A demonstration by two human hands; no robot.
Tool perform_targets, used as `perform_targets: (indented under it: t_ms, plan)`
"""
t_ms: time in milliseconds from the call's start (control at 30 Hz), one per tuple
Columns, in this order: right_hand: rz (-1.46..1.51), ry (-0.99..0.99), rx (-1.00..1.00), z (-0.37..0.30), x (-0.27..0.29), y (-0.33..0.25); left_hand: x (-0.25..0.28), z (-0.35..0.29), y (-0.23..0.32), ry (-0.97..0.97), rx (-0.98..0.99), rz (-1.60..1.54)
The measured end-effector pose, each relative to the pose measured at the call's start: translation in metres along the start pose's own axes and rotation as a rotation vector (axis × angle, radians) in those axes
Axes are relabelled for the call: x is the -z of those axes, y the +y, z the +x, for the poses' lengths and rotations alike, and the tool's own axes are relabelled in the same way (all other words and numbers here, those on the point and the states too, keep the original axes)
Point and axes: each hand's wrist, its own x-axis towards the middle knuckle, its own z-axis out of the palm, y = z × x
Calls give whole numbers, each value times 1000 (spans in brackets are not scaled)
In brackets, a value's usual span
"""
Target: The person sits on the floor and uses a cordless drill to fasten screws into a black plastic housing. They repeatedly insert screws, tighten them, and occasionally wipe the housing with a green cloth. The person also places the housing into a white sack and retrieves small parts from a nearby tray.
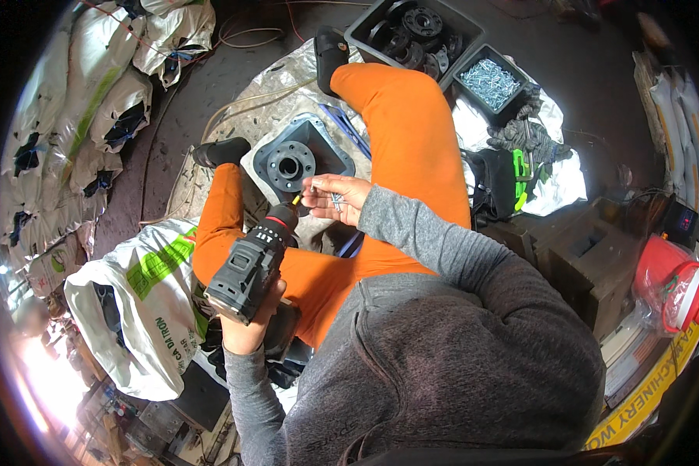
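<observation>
My left hand (246, 332) is wrapped round the handle of a black cordless drill (245, 272). A yellow-tipped bit (296, 199) points from its chuck towards my right fingertips. Several silver screws (336, 201) lie in my right hand (349, 194), its palm partly turned up. One screw (313, 186) seems pinched between thumb and finger near the bit. Just beyond, a black round flange (270, 167) with a central hole and a ring of small holes sits at a grey square box-like part (311, 124) between my legs. Whether it is fastened there I cannot tell.
Ahead to the right stand a grey bin (352, 35) of black flanges and a smaller bin (509, 113) full of screws. Grey gloves (532, 136) and a bright green tool (519, 179) lie nearer. White sacks (93, 93) line the left; a hose (233, 109) crosses the floor.
</observation>
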Motion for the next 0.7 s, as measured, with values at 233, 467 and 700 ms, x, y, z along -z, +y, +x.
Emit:
perform_targets:
  t_ms: [233,467,700]
  plan:
    - [99,56,-32,4,1,4,-4,5,-1,3,91,0]
    - [89,124,1,8,-1,7,0,17,4,-120,-3,279]
    - [127,93,-6,14,3,8,1,32,12,-145,-131,353]
